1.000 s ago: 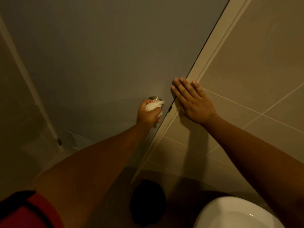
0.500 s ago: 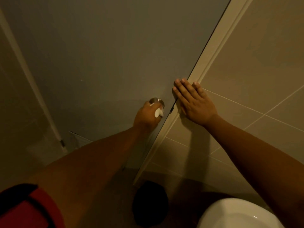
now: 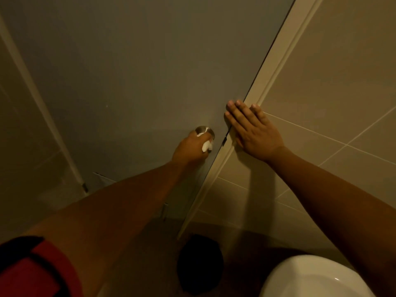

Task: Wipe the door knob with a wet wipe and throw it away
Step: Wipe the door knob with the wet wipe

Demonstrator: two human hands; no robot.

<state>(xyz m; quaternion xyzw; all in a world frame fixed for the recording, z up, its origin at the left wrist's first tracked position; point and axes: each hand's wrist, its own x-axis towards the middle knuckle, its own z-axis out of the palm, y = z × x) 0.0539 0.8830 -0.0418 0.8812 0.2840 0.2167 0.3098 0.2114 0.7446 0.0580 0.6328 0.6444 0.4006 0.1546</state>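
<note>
A round metal door knob (image 3: 205, 130) sticks out of the grey door (image 3: 139, 71) near its right edge. My left hand (image 3: 189, 150) is wrapped around the knob from below, holding a crumpled white wet wipe (image 3: 206, 145) against it. Only the knob's upper rim shows above my fingers. My right hand (image 3: 251, 130) lies flat with fingers spread across the door edge, the cream door frame (image 3: 276, 61) and the tiled wall.
A dark round bin (image 3: 200, 264) stands on the floor below the door frame. A white toilet bowl (image 3: 315, 277) fills the bottom right corner. Beige tiled wall (image 3: 332, 93) runs along the right; another wall stands at the left.
My left hand has turned on the knob, so the wipe has shifted from the top of the knob to its lower right side. The right hand has stayed flat in place.
</note>
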